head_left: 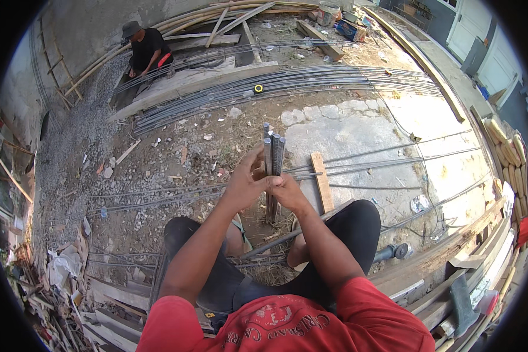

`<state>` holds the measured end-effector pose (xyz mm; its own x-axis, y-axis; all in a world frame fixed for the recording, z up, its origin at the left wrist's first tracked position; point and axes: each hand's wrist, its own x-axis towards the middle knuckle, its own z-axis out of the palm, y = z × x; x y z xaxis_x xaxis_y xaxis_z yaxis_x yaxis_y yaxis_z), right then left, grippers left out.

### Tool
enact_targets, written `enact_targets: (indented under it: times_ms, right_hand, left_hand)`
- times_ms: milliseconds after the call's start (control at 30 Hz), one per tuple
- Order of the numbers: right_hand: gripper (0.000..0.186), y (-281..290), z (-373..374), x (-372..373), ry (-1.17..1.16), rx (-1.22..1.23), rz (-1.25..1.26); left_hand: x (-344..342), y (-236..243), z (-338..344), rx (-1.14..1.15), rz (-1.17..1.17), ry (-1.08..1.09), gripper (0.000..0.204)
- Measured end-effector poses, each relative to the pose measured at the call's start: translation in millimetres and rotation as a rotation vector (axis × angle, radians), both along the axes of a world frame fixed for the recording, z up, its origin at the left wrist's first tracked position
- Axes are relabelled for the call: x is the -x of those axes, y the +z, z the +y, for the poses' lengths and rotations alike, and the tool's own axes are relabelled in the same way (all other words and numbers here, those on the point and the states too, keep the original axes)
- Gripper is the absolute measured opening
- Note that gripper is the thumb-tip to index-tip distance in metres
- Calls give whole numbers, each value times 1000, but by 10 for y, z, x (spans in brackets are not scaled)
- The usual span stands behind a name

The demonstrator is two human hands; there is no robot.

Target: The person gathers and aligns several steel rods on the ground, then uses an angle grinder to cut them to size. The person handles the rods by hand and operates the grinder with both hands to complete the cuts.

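- Steel first: a small clutch of dark metal rods [276, 151] stands upright right in front of the person, between the knees, rod tops pointing up and not quite level with each other.
- Left grip [247, 183] is curled round the bundle from the left, fingers going behind it.
- Right grip [288, 192] is wrapped on from the right, so both are closed on the rods, and the two thumbs meet around the front.
- Just right of that, a short wooden board [321, 183] lies on the ground, long thin bars [387, 159] running across near it.
- Further out there's a big spread of long grey bars [311, 77] lying side by side, with a yellow ring [259, 88] sitting on them.
- Upper left, a co-worker [145, 51] in a hat and black top is down low beside some planks [199, 79]; can't really make out what their hands are on.
- Lower right is a messy timber pile [446, 246], plus a grey pipe [387, 253] near the right knee.
- Person's wearing a red shirt [358, 311] and dark trousers [351, 232], btw.
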<state>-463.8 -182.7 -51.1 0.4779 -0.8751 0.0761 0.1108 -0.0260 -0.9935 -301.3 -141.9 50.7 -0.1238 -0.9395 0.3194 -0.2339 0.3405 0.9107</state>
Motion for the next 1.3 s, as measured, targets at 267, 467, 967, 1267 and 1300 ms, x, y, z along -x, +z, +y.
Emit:
enact_targets:
  times_ms: [267,467,967,1267,1300]
  right_hand:
    - [36,-168,-31,143,-169,67,71]
    - [30,-168,0,18,-335,153,181]
    - [37,-173,47,-145,-181,87,112]
    - [37,-343,-46,-51,-120,70,80]
    - [38,-348,-44,-74,-126,104,130]
  left_hand:
    - [44,-407,-386,-268,445,-104,40]
    - [299,-352,-293,-161,377,2,40]
    - [97,-171,-157,-120,233,8,31]
    - [187,-324,-167,-58,92,299,25]
    - [207,-344,-194,-11,163,330,26]
